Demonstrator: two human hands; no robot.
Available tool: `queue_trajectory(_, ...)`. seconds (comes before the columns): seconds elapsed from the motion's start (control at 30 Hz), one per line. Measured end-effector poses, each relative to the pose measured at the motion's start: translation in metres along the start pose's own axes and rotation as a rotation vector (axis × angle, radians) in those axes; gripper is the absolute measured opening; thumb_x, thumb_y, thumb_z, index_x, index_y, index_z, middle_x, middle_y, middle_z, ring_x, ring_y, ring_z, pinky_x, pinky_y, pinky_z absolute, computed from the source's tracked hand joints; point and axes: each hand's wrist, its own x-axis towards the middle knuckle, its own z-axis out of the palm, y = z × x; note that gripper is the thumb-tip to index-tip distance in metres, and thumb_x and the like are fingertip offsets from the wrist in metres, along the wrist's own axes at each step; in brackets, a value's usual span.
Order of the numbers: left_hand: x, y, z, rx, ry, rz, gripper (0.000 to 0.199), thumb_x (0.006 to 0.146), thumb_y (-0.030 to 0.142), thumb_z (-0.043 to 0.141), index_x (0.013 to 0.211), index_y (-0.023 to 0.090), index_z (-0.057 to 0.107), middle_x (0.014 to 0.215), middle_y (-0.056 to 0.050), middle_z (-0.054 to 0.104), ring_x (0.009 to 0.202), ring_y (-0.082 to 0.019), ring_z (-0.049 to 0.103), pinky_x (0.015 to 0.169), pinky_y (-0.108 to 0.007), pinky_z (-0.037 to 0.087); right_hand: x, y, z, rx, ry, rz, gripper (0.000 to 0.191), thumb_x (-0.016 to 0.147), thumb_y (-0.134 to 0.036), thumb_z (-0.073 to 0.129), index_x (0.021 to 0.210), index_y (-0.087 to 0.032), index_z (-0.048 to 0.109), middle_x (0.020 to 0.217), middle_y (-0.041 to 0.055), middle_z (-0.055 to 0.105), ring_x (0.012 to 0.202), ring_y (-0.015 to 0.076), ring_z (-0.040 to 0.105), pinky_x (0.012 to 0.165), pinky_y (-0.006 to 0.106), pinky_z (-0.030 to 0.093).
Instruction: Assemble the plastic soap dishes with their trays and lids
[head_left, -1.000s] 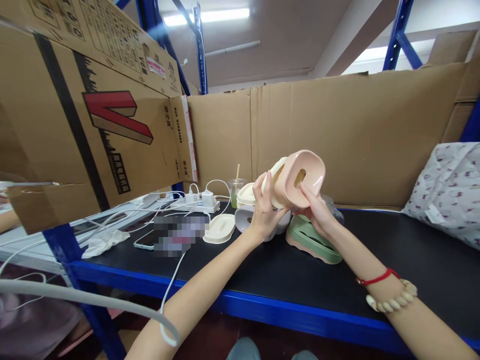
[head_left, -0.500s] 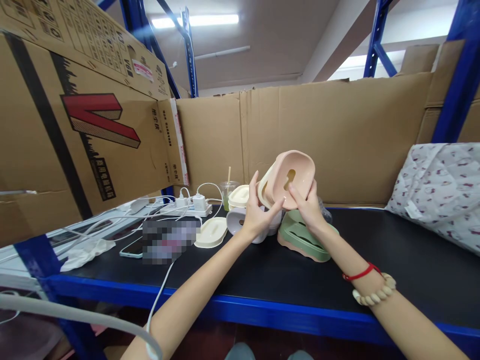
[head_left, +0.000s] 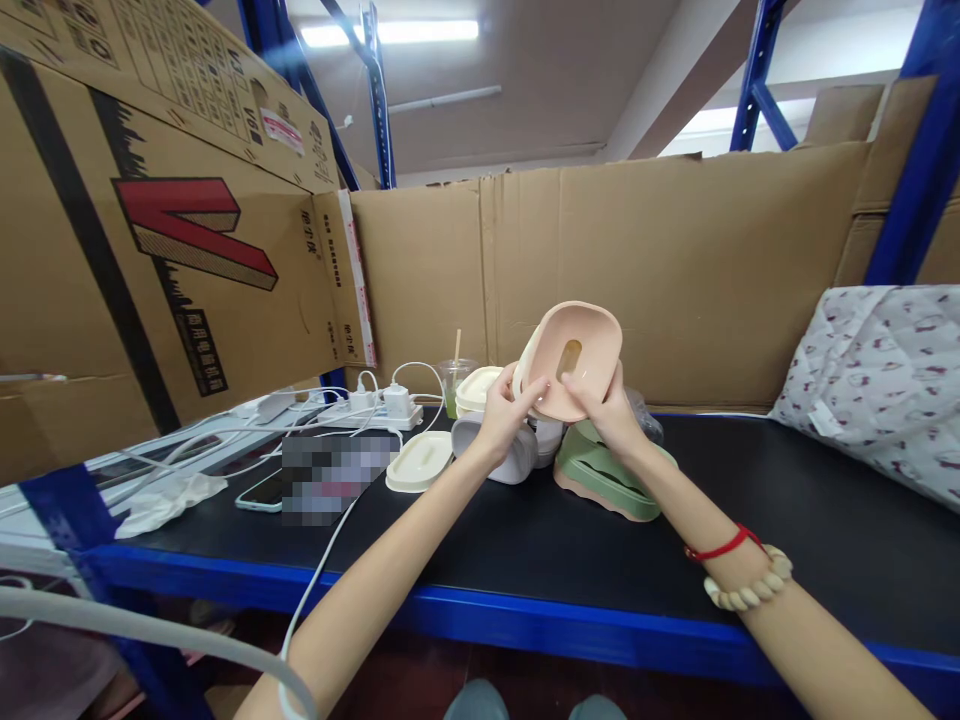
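Both hands hold up a pink dish (head_left: 592,345) with an oblong slot, nested against a cream dish (head_left: 523,370) behind it. My left hand (head_left: 508,415) grips the lower left side, thumb inside the pink dish. On the right side, my right hand (head_left: 609,408) is closed round the rim, its thumb near the slot. Below the hands, a green dish (head_left: 600,465) lies on a pink one (head_left: 596,502). Grey-white dishes (head_left: 517,462) stand behind my left wrist. A flat cream piece (head_left: 420,462) lies to their left, and a cream stack (head_left: 476,388) is behind.
A black shelf top (head_left: 750,480) has a blue front edge (head_left: 540,625). At the left are a phone (head_left: 262,492), white cables, a power strip (head_left: 375,410) and a large carton (head_left: 225,330). A cup (head_left: 452,385) stands behind; a patterned bag (head_left: 877,380) sits right.
The pink and cream dishes have come closer together, and the pink slot now lines up more cleanly. My left fingers, raised before, have curled lower behind the dishes.
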Motion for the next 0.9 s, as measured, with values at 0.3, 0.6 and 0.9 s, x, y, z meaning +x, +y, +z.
queue_trajectory(0.3,0.000,0.005,0.004,-0.158,-0.064,-0.277,0.053,0.075,0.061,0.052,0.100,0.017,0.065,0.090,-0.008,0.071,0.083,-0.022,0.066,0.060,-0.028,0.053,0.007,0.002,-0.005,0.070,-0.001,0.107,0.055,0.072,-0.051,0.057,0.120,-0.024,0.051,0.119,0.0074,0.061,0.101,0.0258,0.061,0.075,0.039,0.058)
queue_trajectory(0.6,0.001,0.010,0.011,-0.288,0.021,-0.392,0.040,0.091,0.044,0.036,0.107,0.019,0.064,0.099,-0.006,0.071,0.096,-0.020,0.065,0.078,-0.031,0.054,0.012,0.009,-0.008,-0.023,0.009,-0.106,0.054,0.072,-0.047,0.060,0.120,-0.023,0.058,0.128,0.0060,0.058,0.123,0.0248,0.047,0.105,0.045,0.036)
queue_trajectory(0.9,-0.005,0.015,0.011,-0.312,-0.084,-0.311,0.046,0.077,0.052,0.057,0.109,0.019,0.063,0.105,-0.008,0.069,0.105,-0.026,0.061,0.089,-0.037,0.049,0.008,0.011,-0.004,-0.063,0.013,-0.165,0.058,0.073,-0.047,0.058,0.125,-0.022,0.054,0.133,0.0082,0.053,0.124,0.0258,0.047,0.106,0.045,0.036)
